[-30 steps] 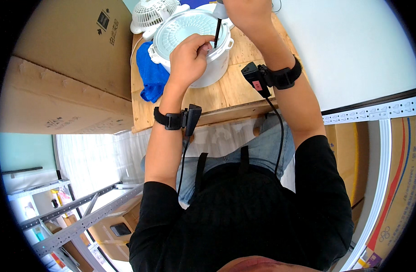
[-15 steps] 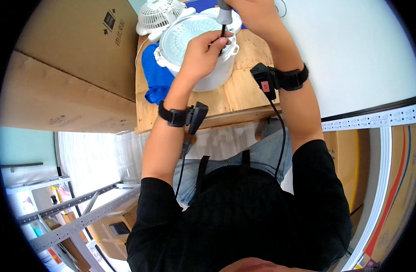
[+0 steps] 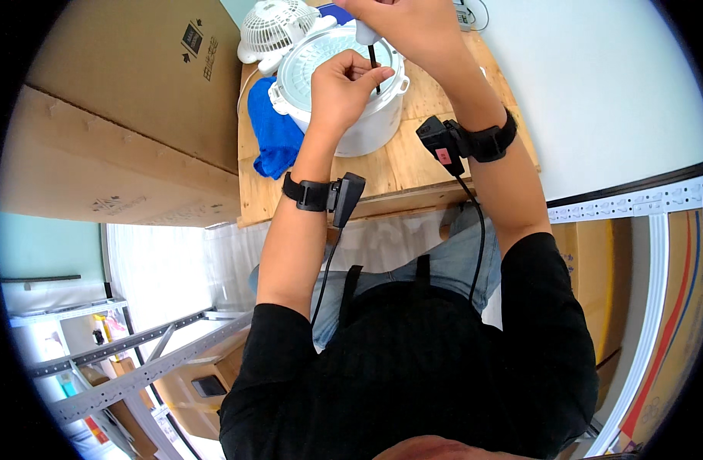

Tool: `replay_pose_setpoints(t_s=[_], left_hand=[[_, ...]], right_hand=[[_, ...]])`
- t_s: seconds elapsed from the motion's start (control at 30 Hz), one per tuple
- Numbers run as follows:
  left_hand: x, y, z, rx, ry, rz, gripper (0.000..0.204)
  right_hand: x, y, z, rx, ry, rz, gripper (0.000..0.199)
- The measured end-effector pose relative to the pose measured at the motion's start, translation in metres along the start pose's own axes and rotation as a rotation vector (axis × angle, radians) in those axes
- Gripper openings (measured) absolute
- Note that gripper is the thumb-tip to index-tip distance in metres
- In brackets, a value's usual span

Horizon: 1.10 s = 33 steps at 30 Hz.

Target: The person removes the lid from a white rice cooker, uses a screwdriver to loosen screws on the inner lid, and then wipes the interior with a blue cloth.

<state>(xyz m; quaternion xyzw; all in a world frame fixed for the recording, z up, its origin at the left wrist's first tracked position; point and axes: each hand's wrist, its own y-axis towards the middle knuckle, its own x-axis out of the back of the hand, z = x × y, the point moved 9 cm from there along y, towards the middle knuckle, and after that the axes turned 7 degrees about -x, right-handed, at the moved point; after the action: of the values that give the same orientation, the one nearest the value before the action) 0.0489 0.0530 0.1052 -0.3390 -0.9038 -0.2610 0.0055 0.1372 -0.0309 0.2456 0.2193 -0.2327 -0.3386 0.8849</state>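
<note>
- White plastic forms the lugged tub (image 3: 367, 139), which stands on the wooden worktop (image 3: 382, 170); a pale, ribbed round cover (image 3: 301, 77) sits in its top.
- The grey-handled screwdriver (image 3: 366, 34) is nearly upright over the tub's right-hand rim, its dark shaft pointing down; whether the tip sits in a screw cannot be told.
- The right hand (image 3: 416, 31), above the tub's far right, is closed around the handle and partly cut off by the upper edge of the view.
- The left hand (image 3: 342, 86), over the tub's near rim, has thumb and forefinger closed about the lower shaft; any small part between them is hidden.
- If the tip is not well seated, a sideways push from the right hand could make it skid across the tub's rim, scratching the plastic or jabbing the left fingers close by.
- Leaning too hard on one side might twist or tip the tub, since neither of the hands visibly braces its wall.
- A loose screw, should there be one, could drop inside the tub or roll off beside it.
- A shove leftward could press the tub into the blue cloth (image 3: 272, 129) on its left, or knock the white caged fan (image 3: 276, 29) just beyond its far left.
- The cable (image 3: 481, 239) from the right wrist hangs nearer than the tub and might snag on the worktop's front edge.
</note>
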Motion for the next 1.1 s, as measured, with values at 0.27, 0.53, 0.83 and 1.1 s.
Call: replay_pose_setpoints(t_s=[0.27,0.53,0.83,1.1], left_hand=[[-0.008,-0.008,-0.006,0.056,-0.134,0.156,0.022],[-0.001,-0.005,0.002,0.048,0.049,0.056,0.014],[-0.008,-0.009,-0.005,0.03,-0.033,0.139,0.019],[-0.002,-0.006,0.0,0.037,0.086,0.076,0.013]], right_hand=[[-0.001,0.007,-0.016,0.005,0.181,0.125,0.049],[-0.003,0.003,0.006,0.101,-0.093,0.132,0.058],[0.005,0.003,-0.008,0.001,0.196,0.086,0.05],[-0.003,0.004,-0.002,0.063,-0.121,0.111,0.042]])
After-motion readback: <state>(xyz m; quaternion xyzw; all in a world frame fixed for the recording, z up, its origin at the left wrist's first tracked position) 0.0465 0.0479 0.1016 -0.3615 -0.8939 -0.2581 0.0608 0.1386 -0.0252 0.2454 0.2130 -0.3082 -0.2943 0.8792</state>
